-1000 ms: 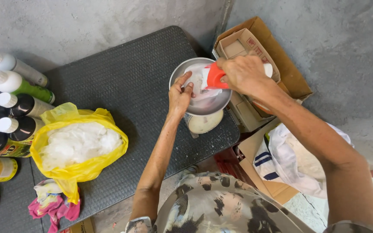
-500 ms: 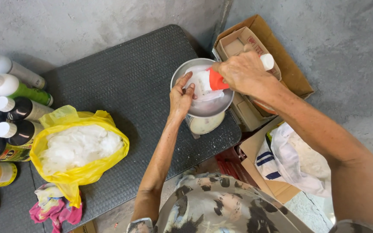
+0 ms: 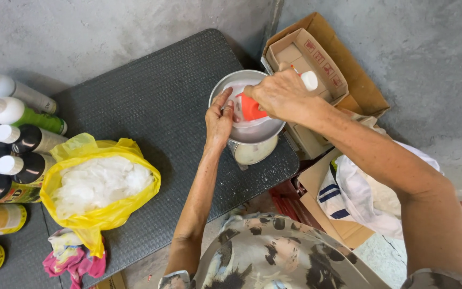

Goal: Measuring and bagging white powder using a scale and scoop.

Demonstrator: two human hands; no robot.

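Note:
A round metal bowl (image 3: pixel 225 85) sits on a small scale (image 3: pixel 252 152) at the right end of a dark mat. My left hand (image 3: pixel 218 119) grips the bowl's near left rim. My right hand (image 3: pixel 282 96) is over the bowl, closed on an orange scoop (image 3: pixel 249 108) with a white handle end (image 3: pixel 309 80). White powder (image 3: pixel 237 92) lies inside the bowl under the scoop.
A yellow bag (image 3: pixel 102 214) of white powder (image 3: pixel 98 181) sits on the dark mat (image 3: pixel 151 107). Several capped bottles (image 3: pixel 14 139) line the left edge. Cardboard boxes (image 3: pixel 324 59) stand right of the bowl, a white cloth bag (image 3: pixel 359 192) below them, a pink rag (image 3: pixel 70 257) near the front.
My right hand has drawn the orange scoop slightly left and down within the bowl. My left hand keeps its hold on the rim.

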